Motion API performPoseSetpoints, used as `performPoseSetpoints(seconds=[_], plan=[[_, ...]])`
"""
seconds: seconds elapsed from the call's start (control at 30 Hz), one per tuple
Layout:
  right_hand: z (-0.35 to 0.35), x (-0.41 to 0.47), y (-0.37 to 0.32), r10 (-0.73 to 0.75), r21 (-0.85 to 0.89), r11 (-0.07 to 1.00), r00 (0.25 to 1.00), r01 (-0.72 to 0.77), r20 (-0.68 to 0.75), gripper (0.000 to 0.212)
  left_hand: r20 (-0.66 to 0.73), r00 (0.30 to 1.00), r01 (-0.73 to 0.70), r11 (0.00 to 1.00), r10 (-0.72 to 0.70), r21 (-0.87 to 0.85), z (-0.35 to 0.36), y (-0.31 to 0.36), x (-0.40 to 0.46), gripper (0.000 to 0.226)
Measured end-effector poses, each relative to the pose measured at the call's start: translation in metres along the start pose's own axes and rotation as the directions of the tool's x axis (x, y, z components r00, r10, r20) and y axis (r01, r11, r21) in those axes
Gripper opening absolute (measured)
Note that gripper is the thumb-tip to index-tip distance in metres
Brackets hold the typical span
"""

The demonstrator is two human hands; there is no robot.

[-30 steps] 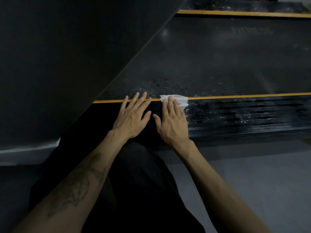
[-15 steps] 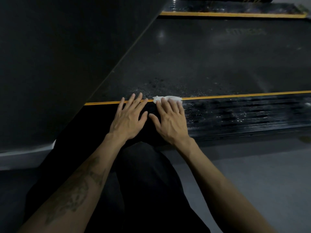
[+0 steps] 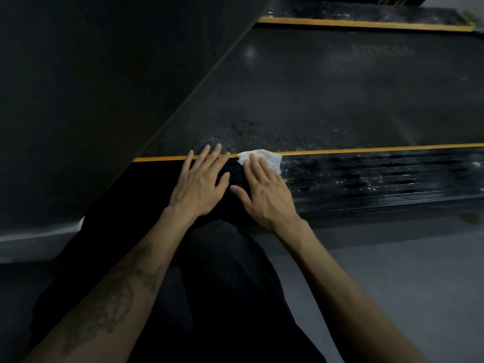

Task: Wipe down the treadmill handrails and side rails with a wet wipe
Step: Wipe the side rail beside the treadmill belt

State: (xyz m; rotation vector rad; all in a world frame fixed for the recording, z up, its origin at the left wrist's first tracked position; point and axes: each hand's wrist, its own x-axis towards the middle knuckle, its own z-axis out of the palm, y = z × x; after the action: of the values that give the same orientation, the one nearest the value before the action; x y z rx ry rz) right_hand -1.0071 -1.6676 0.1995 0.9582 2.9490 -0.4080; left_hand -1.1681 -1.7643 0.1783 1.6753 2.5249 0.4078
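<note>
The near side rail [image 3: 379,176] of the treadmill is black, ribbed and wet, with a yellow stripe along its inner edge. A white wet wipe [image 3: 267,157] lies on the rail at the stripe. My right hand [image 3: 264,192] presses flat on the wipe with straight fingers. My left hand [image 3: 201,184] rests flat on the rail just left of it, fingers spread, fingertips reaching the stripe. The two thumbs nearly touch.
The dark running belt [image 3: 327,95] stretches beyond the stripe, speckled with droplets near the wipe. The far side rail [image 3: 366,19] with its own yellow stripe lies at the top. A large dark panel [image 3: 91,87] rises at the left. Grey floor [image 3: 406,284] and my dark trouser leg [image 3: 230,297] are below.
Both hands have stayed side by side on the rail. The wipe slid slightly left under my right hand, then shows more again on its right side.
</note>
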Motion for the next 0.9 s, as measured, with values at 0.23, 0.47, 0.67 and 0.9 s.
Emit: performPoseSetpoints(seconds=[0.23,0.47,0.67,0.9], plan=[[0.003,-0.001,0.014,0.131,-0.022,0.991,0.989,-0.133,-0.074,0.079,0.009,1.0,-0.013,1.0,0.013,-0.008,-0.001,-0.001,0.0,0.064],[0.009,0.0,0.004,0.039,-0.022,0.999,0.999,-0.039,-0.034,0.085,0.01,1.0,-0.027,1.0,0.027,-0.005,-0.001,0.0,-0.001,0.07],[0.01,-0.016,0.007,0.13,-0.015,0.991,0.987,-0.132,-0.091,0.081,0.003,0.999,-0.04,0.999,0.04,-0.002,-0.003,0.002,-0.002,0.07],[0.009,-0.01,0.015,0.001,-0.015,1.0,0.998,-0.002,-0.063,0.084,-0.008,0.998,-0.065,0.998,0.065,0.002,-0.002,0.002,-0.003,0.07]])
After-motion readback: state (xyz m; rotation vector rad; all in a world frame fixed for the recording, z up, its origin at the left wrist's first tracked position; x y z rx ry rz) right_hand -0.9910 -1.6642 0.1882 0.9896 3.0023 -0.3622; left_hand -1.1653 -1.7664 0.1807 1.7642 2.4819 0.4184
